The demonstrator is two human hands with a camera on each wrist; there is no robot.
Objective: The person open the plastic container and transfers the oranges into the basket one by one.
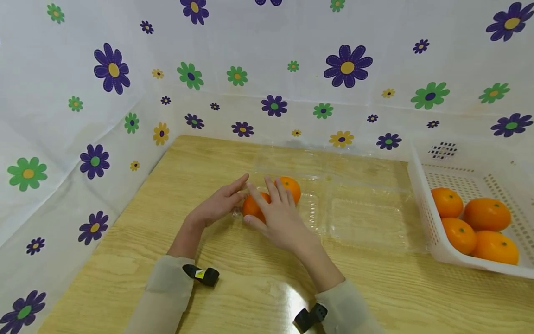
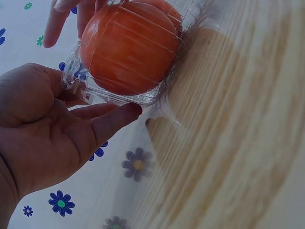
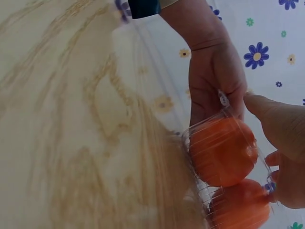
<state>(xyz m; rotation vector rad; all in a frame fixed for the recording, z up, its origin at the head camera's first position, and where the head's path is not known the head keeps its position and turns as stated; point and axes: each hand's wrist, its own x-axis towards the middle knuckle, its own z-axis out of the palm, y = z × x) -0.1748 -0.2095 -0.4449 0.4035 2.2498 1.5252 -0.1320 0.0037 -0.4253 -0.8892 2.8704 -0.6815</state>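
Two oranges, one nearer (image 1: 252, 210) and one farther (image 1: 294, 186), sit in the left part of a clear plastic container (image 1: 314, 211). At the container's left end is my left hand (image 1: 214, 204); in the left wrist view its thumb lies along the ridged wall, fingers extended by the rim. My right hand (image 1: 281, 222) reaches over the oranges with its fingers spread and nearly straight. The right wrist view shows both oranges (image 3: 224, 152) through the clear wall. Whether my right fingertips touch fruit or plastic I cannot tell.
Right of the container stands another clear plastic tray section (image 1: 367, 220), with transparent lids (image 1: 288, 160) lying behind. A white basket (image 1: 425, 204) at the right holds several oranges (image 1: 487, 214). Flowered cloth (image 1: 250, 41) rises behind the wooden table (image 1: 146, 222).
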